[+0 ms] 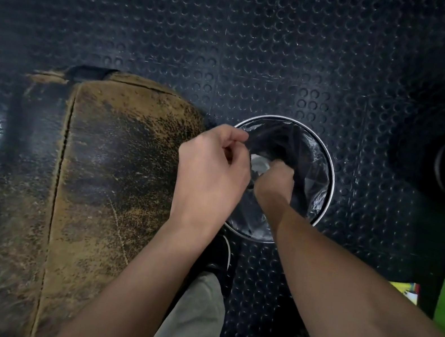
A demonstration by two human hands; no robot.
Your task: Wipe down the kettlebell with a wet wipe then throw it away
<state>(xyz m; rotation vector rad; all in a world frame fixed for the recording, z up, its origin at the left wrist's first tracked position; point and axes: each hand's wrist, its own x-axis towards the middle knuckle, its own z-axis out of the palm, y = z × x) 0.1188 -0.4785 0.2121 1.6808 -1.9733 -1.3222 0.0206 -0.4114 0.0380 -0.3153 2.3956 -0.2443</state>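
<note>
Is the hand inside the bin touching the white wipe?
Touching. The head view shows the right hand inside the bin, fingers curled around the wipe.

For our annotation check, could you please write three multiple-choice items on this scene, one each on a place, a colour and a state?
1. Where is the right hand?
A. Inside the mouth of the bin
B. On the worn cushion
C. On the floor mat

2. What colour is the bin's liner?
A. White
B. Black
C. Green

3. How are the fingers of the left hand?
A. Spread flat
B. Curled, pinching the liner's edge
C. Gripping a kettlebell

Answers:
1 A, the hand reaches down inside the round metal rim.
2 B, dark glossy plastic lines the bin.
3 B, thumb and fingers close on the plastic at the rim, beside the pale wet wipe.
</note>
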